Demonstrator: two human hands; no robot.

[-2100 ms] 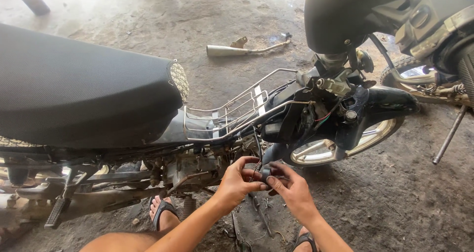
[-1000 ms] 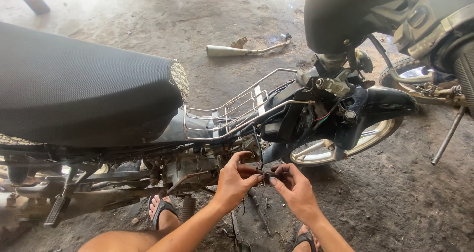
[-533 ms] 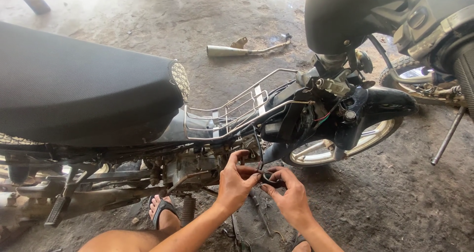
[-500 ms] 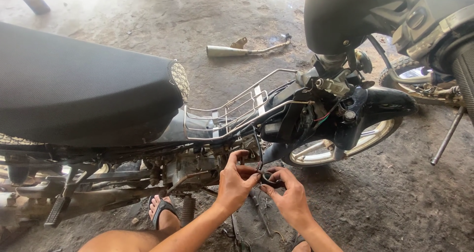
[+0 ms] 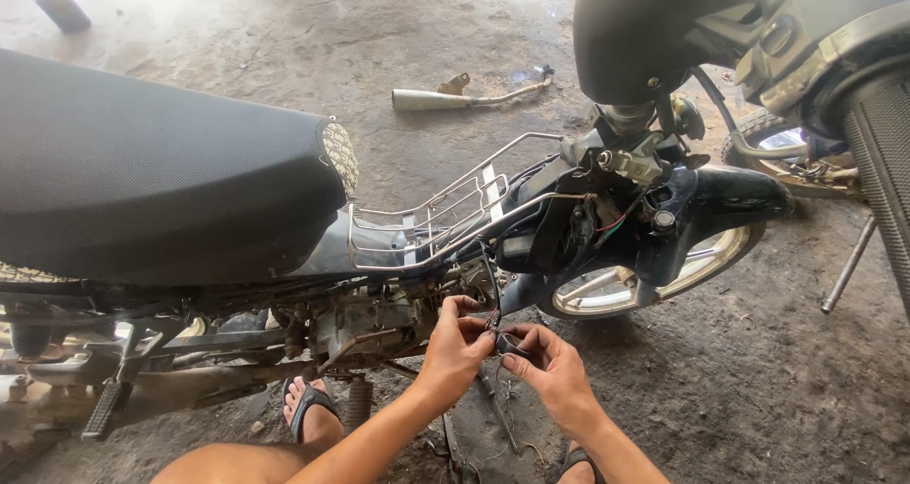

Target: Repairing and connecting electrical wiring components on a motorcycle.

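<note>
Dusty concrete floor (image 5: 758, 389); both hands' fingers (image 5: 471, 306) pinch small black connector (image 5: 512, 343) with thin wires.

The seat (image 5: 142, 171) is black, matt and bumpy. The rack (image 5: 431, 214) at 3 o'clock from it is shiny metal. The front fender (image 5: 730, 195) is glossy plastic. The floor (image 5: 313, 38) is rough concrete.

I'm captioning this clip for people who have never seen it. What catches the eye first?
A stripped motorbike fills the view, its broad black seat at left and a wire rack mid-frame. Below the rack, the left hand and right hand meet on a small dark part joined to thin wires. A loose exhaust pipe lies on the dirt floor behind.
</note>
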